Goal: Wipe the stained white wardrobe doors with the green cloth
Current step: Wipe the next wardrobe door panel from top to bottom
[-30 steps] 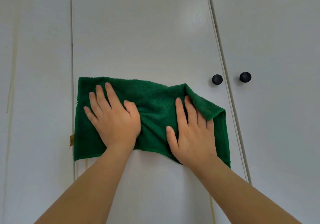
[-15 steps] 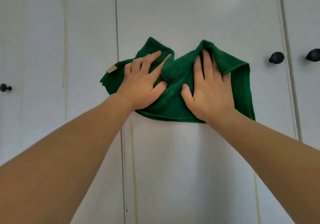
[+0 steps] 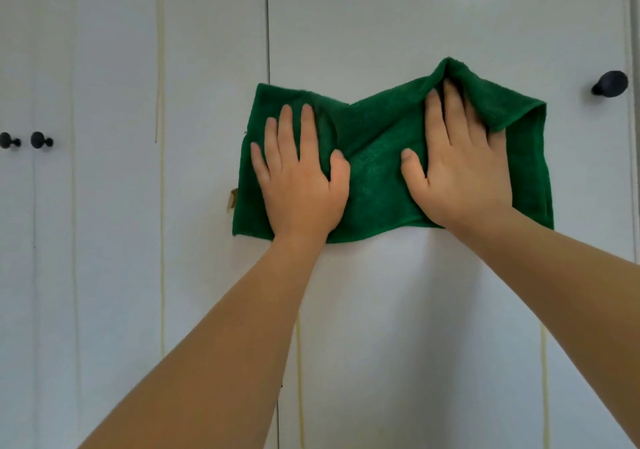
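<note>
A green cloth (image 3: 377, 157) lies spread flat against a white wardrobe door (image 3: 415, 310). My left hand (image 3: 301, 178) presses its left half with straight fingers. My right hand (image 3: 460, 168) presses the right half, fingers straight, with a fold of cloth draped over the fingertips. Thin yellowish drip stains (image 3: 160, 67) run down the door panel to the left. More streaks (image 3: 300, 379) run below the cloth.
One black round knob (image 3: 610, 83) sticks out at the right edge. Two more black knobs (image 3: 26, 140) sit on the doors at far left. A vertical gap (image 3: 267, 25) separates the door panels above the cloth. A small tan tag (image 3: 232, 199) hangs at the cloth's left edge.
The cloth was bunched between my hands half a second ago and is spread wider now. My left hand has turned from slanting to upright. The view has shifted, so the knobs sit further right.
</note>
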Demonstrator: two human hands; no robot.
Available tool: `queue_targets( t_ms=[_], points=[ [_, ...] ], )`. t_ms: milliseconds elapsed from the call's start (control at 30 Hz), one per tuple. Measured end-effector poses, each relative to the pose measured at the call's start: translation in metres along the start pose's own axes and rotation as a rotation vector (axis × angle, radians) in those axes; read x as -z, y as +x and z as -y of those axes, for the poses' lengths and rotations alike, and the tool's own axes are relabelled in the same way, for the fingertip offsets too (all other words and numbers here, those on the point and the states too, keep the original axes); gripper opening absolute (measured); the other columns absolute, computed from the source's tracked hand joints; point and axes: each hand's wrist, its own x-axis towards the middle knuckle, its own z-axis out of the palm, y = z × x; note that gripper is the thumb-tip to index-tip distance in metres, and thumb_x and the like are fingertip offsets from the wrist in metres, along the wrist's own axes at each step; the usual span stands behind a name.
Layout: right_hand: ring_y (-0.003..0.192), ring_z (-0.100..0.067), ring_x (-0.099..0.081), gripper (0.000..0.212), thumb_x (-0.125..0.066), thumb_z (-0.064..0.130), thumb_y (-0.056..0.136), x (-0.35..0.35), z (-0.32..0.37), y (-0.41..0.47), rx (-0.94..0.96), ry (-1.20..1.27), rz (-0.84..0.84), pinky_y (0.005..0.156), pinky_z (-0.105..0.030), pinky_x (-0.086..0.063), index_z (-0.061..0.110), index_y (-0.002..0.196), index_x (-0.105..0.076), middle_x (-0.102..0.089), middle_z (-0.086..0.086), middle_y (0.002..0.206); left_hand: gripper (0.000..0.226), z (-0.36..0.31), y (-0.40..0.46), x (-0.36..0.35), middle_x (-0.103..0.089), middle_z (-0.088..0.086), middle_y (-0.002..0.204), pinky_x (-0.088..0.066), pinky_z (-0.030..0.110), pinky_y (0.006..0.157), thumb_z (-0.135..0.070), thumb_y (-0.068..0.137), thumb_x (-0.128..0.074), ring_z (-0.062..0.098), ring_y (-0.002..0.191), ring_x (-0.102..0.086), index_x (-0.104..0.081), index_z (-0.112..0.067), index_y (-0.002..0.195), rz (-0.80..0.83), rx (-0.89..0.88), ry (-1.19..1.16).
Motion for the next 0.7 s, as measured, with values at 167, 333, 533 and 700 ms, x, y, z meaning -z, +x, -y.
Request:
queue_targets(
  t_ms=[167,333,533,700],
  points=[
    [0.144,-0.031,-0.027,0.077,-0.030,0.051,0.092,-0.002,0.005,-0.039,0.056,-0.038,0.068,0.110,-0.054,-0.029,0.008,0.156,-0.019,-0.018,-0.013,0.163,0.074,0.005,-0.057,-0.003,-0.018,0.009,0.167,-0.007,0.054,0.125,-0.045,0.093,-0.032,0.030,0.155,-0.012,-0.022,-0.016,0.160,0.053,0.000,0.040],
    [0.146,-0.030,-0.022,0.079,-0.031,0.053,0.091,-0.003,0.001,-0.039,0.085,-0.026,0.079,0.113,-0.055,-0.023,0.010,0.156,-0.017,-0.014,-0.011,0.164,0.082,0.003,-0.033,-0.002,-0.012,0.013,0.168,-0.004,0.057,0.124,-0.047,0.088,-0.031,0.034,0.155,-0.007,-0.015,-0.013,0.161,0.093,-0.071,0.076],
    [0.149,-0.026,-0.018,0.076,-0.029,0.051,0.094,-0.008,0.001,-0.039,0.090,-0.027,0.044,0.116,-0.053,-0.017,0.012,0.157,-0.016,-0.012,-0.009,0.164,0.078,-0.004,0.008,-0.002,-0.016,0.010,0.168,-0.007,0.055,0.125,-0.049,0.091,-0.032,0.030,0.155,-0.011,-0.019,-0.016,0.161,0.043,-0.170,0.066],
    [0.148,-0.025,-0.021,0.069,-0.021,0.049,0.099,-0.011,0.001,-0.039,0.081,-0.019,0.007,0.115,-0.054,-0.019,0.012,0.157,-0.017,-0.014,-0.007,0.164,0.073,-0.016,-0.033,-0.008,-0.024,0.008,0.166,-0.010,0.055,0.125,-0.042,0.091,-0.031,0.029,0.154,-0.016,-0.027,-0.016,0.159,-0.039,0.074,0.019]
  ],
)
